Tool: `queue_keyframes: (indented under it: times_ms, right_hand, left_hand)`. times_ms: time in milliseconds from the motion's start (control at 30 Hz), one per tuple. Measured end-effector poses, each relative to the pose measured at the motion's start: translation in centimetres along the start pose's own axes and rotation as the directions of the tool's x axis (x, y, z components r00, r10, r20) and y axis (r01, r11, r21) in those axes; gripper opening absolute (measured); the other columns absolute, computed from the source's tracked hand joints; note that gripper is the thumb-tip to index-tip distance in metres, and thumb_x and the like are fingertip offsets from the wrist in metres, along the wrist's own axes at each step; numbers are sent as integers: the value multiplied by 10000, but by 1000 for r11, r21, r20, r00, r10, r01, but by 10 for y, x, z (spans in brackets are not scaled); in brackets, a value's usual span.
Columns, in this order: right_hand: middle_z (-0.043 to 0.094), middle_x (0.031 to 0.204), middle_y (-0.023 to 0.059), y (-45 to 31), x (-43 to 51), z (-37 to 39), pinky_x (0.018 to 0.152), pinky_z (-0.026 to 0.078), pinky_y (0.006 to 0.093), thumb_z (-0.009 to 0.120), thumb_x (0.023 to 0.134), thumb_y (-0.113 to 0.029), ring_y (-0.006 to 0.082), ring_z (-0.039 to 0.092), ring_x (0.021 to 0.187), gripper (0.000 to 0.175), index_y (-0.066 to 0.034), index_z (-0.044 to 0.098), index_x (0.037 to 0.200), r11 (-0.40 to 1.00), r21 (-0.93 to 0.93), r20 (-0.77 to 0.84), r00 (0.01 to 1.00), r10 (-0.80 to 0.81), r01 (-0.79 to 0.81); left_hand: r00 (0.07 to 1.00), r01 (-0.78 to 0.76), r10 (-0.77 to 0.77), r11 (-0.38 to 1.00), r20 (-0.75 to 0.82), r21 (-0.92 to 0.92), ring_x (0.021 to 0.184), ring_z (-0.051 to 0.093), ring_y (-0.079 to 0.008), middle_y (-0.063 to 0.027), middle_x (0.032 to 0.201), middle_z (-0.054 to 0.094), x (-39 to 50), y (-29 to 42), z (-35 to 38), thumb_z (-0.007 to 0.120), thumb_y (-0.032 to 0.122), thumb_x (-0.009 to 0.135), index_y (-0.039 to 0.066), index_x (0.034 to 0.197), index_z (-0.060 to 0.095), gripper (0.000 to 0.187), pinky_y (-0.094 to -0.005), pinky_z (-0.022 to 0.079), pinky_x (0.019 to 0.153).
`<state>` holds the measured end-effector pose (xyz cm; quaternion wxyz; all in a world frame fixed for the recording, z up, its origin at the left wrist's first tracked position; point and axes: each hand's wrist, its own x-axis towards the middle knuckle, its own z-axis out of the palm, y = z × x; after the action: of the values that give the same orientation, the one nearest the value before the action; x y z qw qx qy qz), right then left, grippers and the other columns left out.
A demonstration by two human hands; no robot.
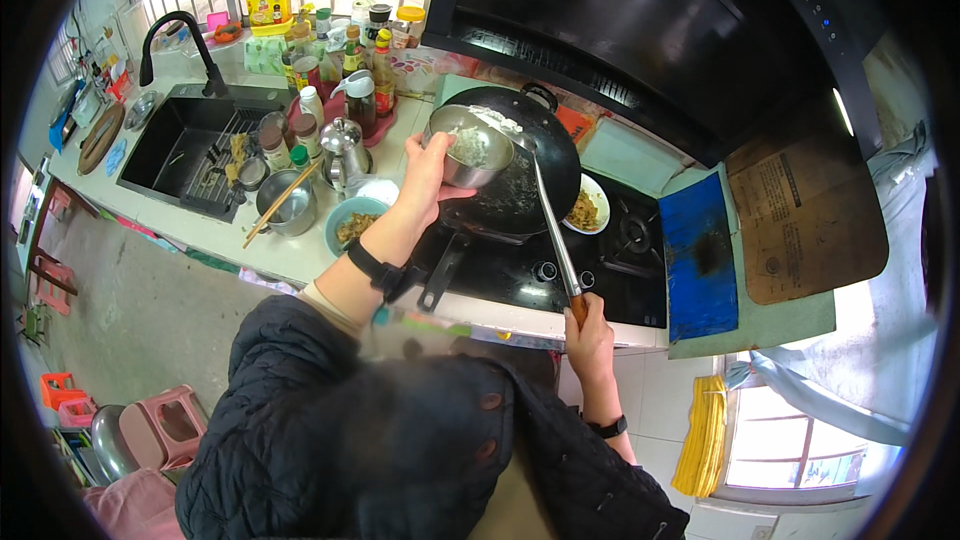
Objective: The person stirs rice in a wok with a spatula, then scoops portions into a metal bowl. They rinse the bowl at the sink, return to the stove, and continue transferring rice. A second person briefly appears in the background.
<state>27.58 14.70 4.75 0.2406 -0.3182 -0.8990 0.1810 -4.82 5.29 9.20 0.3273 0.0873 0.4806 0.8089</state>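
Note:
My left hand (431,176) holds a stainless steel bowl (480,169) tilted over the left part of a black wok (559,157) on the stove. White rice-like food (469,146) lies in the bowl. My right hand (589,334) grips the wooden end of a long metal-shafted spatula (557,236). Its head is at the bowl's upper right rim, beside more of the white food (496,120). To the right of the wok a white bowl (602,199) holds cooked food in small pieces. A teal bowl (332,229) with similar food stands on the counter near my left forearm.
A steel pot (289,214) with wooden chopsticks (281,202) across it and a metal pitcher (343,146) stand left of the stove. Behind them are several sauce bottles (383,75). A black sink (161,142) is farther left. The range hood (592,22) overhangs the wok.

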Motion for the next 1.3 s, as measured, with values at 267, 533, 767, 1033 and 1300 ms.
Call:
queue_keyframes:
  times_ms: [267,533,767,1033,1300]
  right_hand:
    - [640,954,252,-6,1,0,739,513,443,626,890,-130,449,638,871,321,-33,486,1161,988,115,95,992,89,-99]
    - [643,952,251,-12,6,-4,743,515,425,627,891,-145,432,646,876,352,-23,502,1196,991,95,47,995,88,-92]
    - [654,910,247,-12,10,-8,679,526,456,621,892,-164,442,646,802,347,-42,518,1201,999,27,22,999,35,-36]
    - [662,907,239,-12,2,-12,649,539,460,624,894,-166,434,653,777,337,-50,531,1196,1000,-26,21,1000,12,-11]
    - [655,926,252,-9,4,-19,687,533,458,620,900,-177,446,648,826,343,-51,535,1208,996,49,4,998,70,-70]
  left_hand:
    - [1000,1,0,999,-26,54,968,608,-327,-203,1214,444,1,-4,2,591,326,853,67,1352,176,700,-432,603,627]
    - [1000,-18,18,1000,-8,23,971,608,-331,-208,1229,436,-3,-4,7,594,328,842,71,1357,177,710,-426,600,632]
    - [1000,-7,7,1000,9,-2,957,607,-338,-209,1219,432,1,0,8,588,319,821,72,1345,196,699,-426,597,635]
    - [1000,-13,13,1000,20,12,956,609,-337,-196,1207,440,5,3,9,554,316,831,76,1324,224,640,-427,597,604]
    - [999,-37,37,999,3,3,941,628,-310,-182,1193,464,2,2,14,550,296,837,87,1322,243,612,-410,597,599]
